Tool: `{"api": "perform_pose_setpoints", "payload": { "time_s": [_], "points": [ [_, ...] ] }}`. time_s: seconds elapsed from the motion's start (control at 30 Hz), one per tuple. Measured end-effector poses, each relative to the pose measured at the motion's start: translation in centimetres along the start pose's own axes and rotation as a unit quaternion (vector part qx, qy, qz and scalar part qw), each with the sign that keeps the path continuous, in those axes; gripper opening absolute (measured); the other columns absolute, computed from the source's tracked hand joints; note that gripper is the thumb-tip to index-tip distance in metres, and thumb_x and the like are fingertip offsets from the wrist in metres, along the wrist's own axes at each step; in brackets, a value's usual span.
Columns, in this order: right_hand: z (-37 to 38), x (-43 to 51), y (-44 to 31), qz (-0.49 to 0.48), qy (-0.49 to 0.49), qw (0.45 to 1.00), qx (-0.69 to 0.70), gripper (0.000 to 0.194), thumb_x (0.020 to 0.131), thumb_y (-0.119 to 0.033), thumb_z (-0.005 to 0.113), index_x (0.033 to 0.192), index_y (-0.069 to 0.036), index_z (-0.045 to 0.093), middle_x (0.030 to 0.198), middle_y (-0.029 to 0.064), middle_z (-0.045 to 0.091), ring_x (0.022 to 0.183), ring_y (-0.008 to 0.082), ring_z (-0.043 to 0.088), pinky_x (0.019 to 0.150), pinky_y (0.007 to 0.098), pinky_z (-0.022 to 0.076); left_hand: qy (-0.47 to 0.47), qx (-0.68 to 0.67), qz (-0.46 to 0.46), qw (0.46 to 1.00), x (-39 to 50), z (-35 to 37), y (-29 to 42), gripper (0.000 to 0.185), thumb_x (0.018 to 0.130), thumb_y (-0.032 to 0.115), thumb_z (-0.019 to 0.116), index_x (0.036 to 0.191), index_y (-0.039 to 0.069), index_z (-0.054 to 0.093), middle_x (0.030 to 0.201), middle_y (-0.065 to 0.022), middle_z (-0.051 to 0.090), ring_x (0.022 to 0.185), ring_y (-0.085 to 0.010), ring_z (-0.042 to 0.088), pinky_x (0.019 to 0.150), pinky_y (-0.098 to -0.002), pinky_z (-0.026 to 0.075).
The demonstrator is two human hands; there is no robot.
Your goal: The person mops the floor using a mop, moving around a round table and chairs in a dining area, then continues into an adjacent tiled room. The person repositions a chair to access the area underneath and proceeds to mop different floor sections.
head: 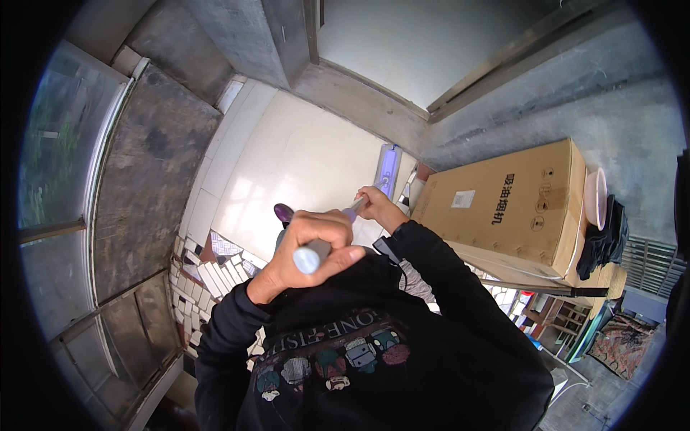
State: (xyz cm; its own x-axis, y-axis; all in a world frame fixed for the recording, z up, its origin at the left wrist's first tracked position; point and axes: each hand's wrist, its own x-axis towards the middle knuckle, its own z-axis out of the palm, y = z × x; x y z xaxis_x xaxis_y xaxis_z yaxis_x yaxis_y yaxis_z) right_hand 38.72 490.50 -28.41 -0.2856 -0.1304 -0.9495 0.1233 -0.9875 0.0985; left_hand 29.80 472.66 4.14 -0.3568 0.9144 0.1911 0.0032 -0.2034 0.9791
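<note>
My left hand (312, 248) is closed around the top end of a flat mop's handle (312, 258), close below the camera. Lower on the same pole, my right hand (377, 203) grips the shaft. The purple flat mop head (388, 164) lies on the pale floor (291, 145), beyond my right hand and near the wall's foot. Part of the pole between my hands is hidden by my left hand. A dark purple shoe tip (283, 211) shows just past my left hand.
A large cardboard box (485, 204) stands at the right along the wall, with a pink basin (595, 199) and dark cloth (604, 237) at its end. A doorway threshold (361, 97) lies ahead. Framed windows (70, 140) line the left side. Mosaic tile pieces (215, 277) cover the floor nearer me.
</note>
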Motion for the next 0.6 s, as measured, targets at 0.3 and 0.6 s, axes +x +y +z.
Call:
{"api": "perform_pose_setpoints", "payload": {
  "time_s": [0.3, 0.6],
  "points": [
    [13.8, 6.7, 5.1, 0.025, 0.046, 0.987, -0.153, 0.008, 0.086, -0.007, 0.044, 0.081, -0.005, 0.05, 0.07, 0.0069, 0.058, 0.052, 0.016, 0.053, 0.044, 0.029, 0.0426, 0.181, 0.006, -0.033, 0.983, -3.5, -11.1, 1.7, 0.036, 0.082, -0.001, 0.061, 0.055, 0.002, 0.037, 0.059, -0.0073, 0.048, 0.057, -0.0198, 0.048, 0.058, -0.0311, 0.041],
    [19.1, 5.7, 12.1, -0.022, 0.065, 0.957, -0.28, 0.004, 0.085, -0.009, 0.051, 0.085, -0.006, 0.049, 0.071, 0.0074, 0.054, 0.061, 0.0202, 0.058, 0.053, 0.0366, 0.0505, 0.337, 0.063, -0.004, 0.939, -8.9, -8.5, 2.9, 0.034, 0.087, 0.004, 0.059, 0.059, 0.005, 0.039, 0.061, -0.0051, 0.046, 0.06, -0.0199, 0.046, 0.065, -0.0352, 0.043]
  ]
}}
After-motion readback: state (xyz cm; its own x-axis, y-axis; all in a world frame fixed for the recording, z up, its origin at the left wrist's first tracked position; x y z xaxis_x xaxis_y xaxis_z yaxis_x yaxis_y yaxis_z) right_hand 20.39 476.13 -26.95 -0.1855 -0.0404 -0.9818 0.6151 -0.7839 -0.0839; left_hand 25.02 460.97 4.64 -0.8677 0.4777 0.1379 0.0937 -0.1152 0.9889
